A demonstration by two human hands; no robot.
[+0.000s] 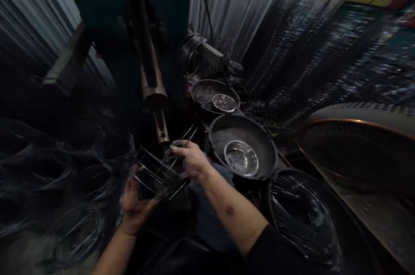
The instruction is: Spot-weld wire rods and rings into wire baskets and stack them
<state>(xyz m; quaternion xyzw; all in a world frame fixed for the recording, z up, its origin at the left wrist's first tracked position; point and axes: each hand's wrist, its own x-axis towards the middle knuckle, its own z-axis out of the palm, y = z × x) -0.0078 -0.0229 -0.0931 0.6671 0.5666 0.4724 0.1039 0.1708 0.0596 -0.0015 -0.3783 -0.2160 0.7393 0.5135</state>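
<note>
A small wire grid piece [154, 171], made of thin crossing metal rods, sits between both hands at the lower middle. My left hand [134, 203] grips its lower left edge from below. My right hand [190, 158] pinches a few thin metal rods [183, 139] that stick up and to the right over the grid. Both hands are closed on metal.
A dark round pan [259, 136] with a shiny steel bowl [241, 158] lies right of my hands. A second pan [231, 89] with a small dish stands behind it. Wire coils [301, 214] lie at the lower right and left. A machine column [152, 80] rises ahead.
</note>
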